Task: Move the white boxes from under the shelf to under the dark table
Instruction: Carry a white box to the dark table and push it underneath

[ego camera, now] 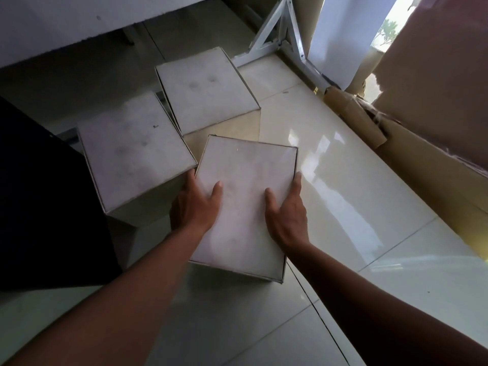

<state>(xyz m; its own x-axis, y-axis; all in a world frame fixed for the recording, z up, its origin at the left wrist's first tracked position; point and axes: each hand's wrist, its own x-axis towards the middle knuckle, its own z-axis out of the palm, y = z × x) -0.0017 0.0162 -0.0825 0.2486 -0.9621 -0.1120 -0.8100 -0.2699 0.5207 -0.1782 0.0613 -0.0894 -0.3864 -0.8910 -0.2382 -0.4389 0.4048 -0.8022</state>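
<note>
the nearest white box (pixel 245 204) is clasped at its long sides by the left hand (pixel 194 207) and right hand (pixel 287 215), thumbs laid on top, likely for a level carry. two more white boxes (pixel 137 151) sit just beyond it, beside the dark surface (pixel 39 194).

The near box (pixel 244 204) sits on the floor (pixel 343 180), a hand on each of its sides. Behind it to the left stands a second box (pixel 134 151); directly behind stands a third (pixel 206 88). Left of it is the bench (pixel 39 194).
</note>
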